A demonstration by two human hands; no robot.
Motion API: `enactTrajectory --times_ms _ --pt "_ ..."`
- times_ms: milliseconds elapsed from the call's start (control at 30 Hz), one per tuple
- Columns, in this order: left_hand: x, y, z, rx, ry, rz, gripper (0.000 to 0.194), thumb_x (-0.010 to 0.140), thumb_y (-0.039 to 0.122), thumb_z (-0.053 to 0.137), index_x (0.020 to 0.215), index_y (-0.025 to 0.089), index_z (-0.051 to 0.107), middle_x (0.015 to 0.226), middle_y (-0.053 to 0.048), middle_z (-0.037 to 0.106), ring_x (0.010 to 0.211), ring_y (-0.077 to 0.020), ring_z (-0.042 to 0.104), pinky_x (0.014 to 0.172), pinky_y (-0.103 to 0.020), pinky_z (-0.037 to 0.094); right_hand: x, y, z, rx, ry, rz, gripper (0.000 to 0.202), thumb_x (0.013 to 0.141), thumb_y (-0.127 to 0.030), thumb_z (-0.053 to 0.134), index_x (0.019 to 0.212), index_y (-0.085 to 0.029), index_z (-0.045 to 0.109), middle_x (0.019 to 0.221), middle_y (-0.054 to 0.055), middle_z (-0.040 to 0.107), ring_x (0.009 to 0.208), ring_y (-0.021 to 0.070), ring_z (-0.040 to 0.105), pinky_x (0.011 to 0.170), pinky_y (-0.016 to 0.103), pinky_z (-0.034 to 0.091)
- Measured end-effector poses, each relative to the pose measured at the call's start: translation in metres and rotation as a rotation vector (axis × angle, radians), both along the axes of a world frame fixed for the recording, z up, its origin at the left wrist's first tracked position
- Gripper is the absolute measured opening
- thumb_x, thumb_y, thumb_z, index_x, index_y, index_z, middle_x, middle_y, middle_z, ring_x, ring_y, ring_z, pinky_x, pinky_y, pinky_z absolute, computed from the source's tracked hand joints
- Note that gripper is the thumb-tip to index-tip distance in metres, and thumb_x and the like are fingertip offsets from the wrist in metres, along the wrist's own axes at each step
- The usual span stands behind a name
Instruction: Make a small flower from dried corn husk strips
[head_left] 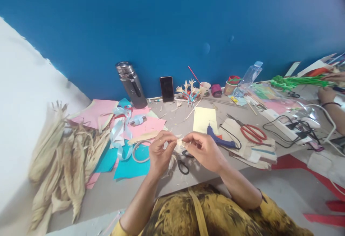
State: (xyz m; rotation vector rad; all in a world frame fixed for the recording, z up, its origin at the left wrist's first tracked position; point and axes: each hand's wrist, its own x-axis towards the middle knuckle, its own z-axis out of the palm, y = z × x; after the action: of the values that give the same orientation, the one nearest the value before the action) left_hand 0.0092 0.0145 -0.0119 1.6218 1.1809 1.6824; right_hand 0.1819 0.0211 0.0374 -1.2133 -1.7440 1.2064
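Note:
Both hands meet over the near part of the table, fingertips pinched on a small cream piece of corn husk (179,143). My left hand (161,151) grips its left side between thumb and forefinger. From the right, my right hand (203,151) pinches the other side the same way. Black-handled scissors (183,167) lie beneath, partly hidden by my right hand. Husk scraps (170,166) are scattered under my fingers. Farther back, a bunch of husk flowers (190,89) with blue stems stands near a paper cup (205,88).
Dried corn husks (72,164) hang over the table's left end. Blue ribbon (122,135) and coloured paper (134,167) lie left. A glue gun (219,138), red-handled scissors (252,132) and power strip (283,126) are right. A flask (132,87) and phone (167,89) stand behind. A co-worker's hand (327,96) shows far right.

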Motion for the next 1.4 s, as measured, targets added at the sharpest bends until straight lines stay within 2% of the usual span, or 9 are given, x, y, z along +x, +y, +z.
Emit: enactTrajectory --times_ms 200,467,633,900,1167,1400 --pt "-0.002 -0.001 -0.001 0.069 0.165 0.083 0.011 0.086 0.016 0.066 0.081 0.023 0.073 0.084 -0.004 0.066 0.079 -0.0174 0.061 0.072 -0.029 0.045 0.001 0.001 -0.004 0.112 -0.099 -0.039 0.015 0.084 -0.026 0.061 0.092 -0.019 0.071 0.073 0.0 0.066 0.058 0.0116 0.051 0.055 0.024 0.038" --pt "-0.002 -0.002 0.002 0.044 0.169 0.046 0.01 0.087 0.019 0.066 0.081 0.024 0.074 0.083 -0.004 0.066 0.079 -0.018 0.062 0.073 -0.03 0.046 -0.001 0.0 -0.002 0.238 -0.145 -0.05 0.012 0.084 -0.021 0.058 0.081 -0.02 0.069 0.074 0.002 0.068 0.061 0.0133 0.055 0.054 0.024 0.037" --pt "-0.001 -0.002 0.001 -0.019 0.104 0.02 0.009 0.085 0.021 0.068 0.078 0.023 0.074 0.083 -0.004 0.066 0.08 -0.0186 0.061 0.075 -0.03 0.046 -0.002 0.001 0.0 0.106 -0.032 -0.049 0.011 0.082 -0.023 0.059 0.075 -0.019 0.067 0.066 0.0 0.063 0.059 0.0125 0.05 0.052 0.023 0.036" --pt "0.001 -0.001 0.0 -0.123 -0.039 -0.097 0.007 0.083 0.022 0.071 0.076 0.022 0.072 0.083 -0.004 0.064 0.08 -0.0178 0.059 0.077 -0.03 0.044 -0.007 0.007 -0.003 -0.131 0.155 -0.036 0.016 0.076 -0.032 0.067 0.071 -0.017 0.062 0.06 -0.004 0.054 0.053 0.0091 0.04 0.05 0.023 0.03" --pt "0.005 0.0 -0.002 -0.155 -0.173 -0.13 0.01 0.081 0.027 0.075 0.074 0.021 0.071 0.081 -0.003 0.063 0.079 -0.017 0.057 0.076 -0.029 0.044 -0.01 0.006 -0.002 -0.192 0.255 -0.021 0.019 0.074 -0.033 0.071 0.07 -0.016 0.062 0.059 -0.005 0.053 0.053 0.0084 0.04 0.052 0.022 0.032" --pt "0.008 -0.001 -0.002 -0.212 -0.269 -0.164 0.008 0.078 0.022 0.076 0.073 0.021 0.071 0.08 -0.002 0.062 0.079 -0.0157 0.055 0.075 -0.027 0.044 -0.012 0.005 -0.006 -0.186 0.256 -0.052 0.019 0.074 -0.032 0.068 0.069 -0.017 0.059 0.056 -0.006 0.047 0.05 0.0075 0.034 0.047 0.022 0.025"
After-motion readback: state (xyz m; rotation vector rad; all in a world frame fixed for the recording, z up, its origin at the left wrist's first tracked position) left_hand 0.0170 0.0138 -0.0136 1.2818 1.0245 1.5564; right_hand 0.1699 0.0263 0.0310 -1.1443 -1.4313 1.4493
